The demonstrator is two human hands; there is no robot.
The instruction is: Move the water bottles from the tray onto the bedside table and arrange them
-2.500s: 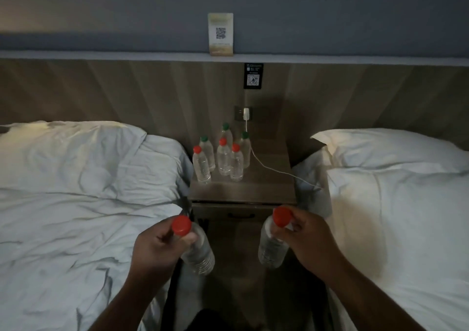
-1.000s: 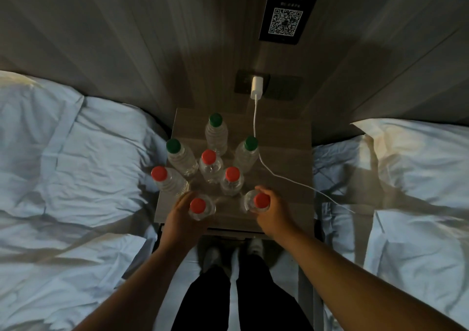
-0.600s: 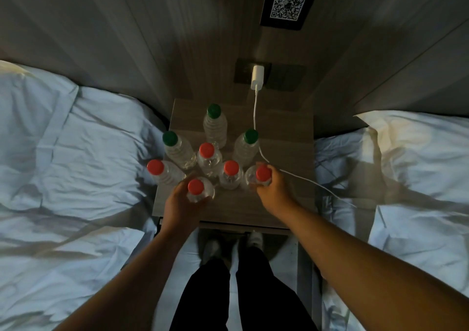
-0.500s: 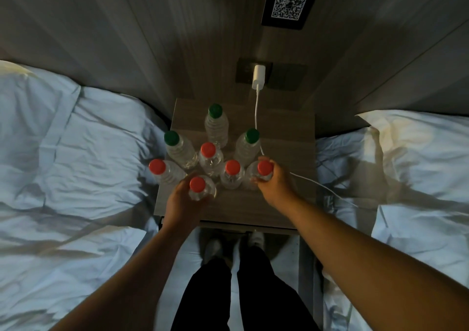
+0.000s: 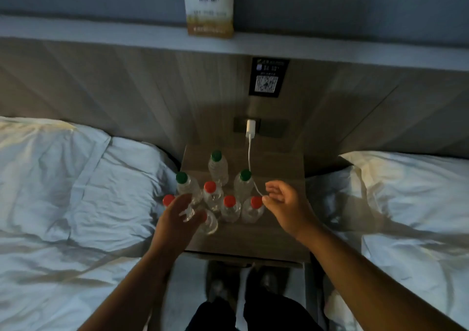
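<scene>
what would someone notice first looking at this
A cluster of water bottles with red and green caps stands on the bedside table between two white beds. Both hands hover open by it: the left hand over the front-left bottles, the right hand beside the rightmost red-capped one. A white charger cable hangs from the wall behind.

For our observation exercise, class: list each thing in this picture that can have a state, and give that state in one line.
green-capped bottles, three, upright, capped.
red-capped bottles, five, upright on the bedside table, capped; the front one partly behind the left hand.
left hand, open, over the front bottle.
right hand, open, holding nothing.
charger, plugged into the wall socket.
</scene>
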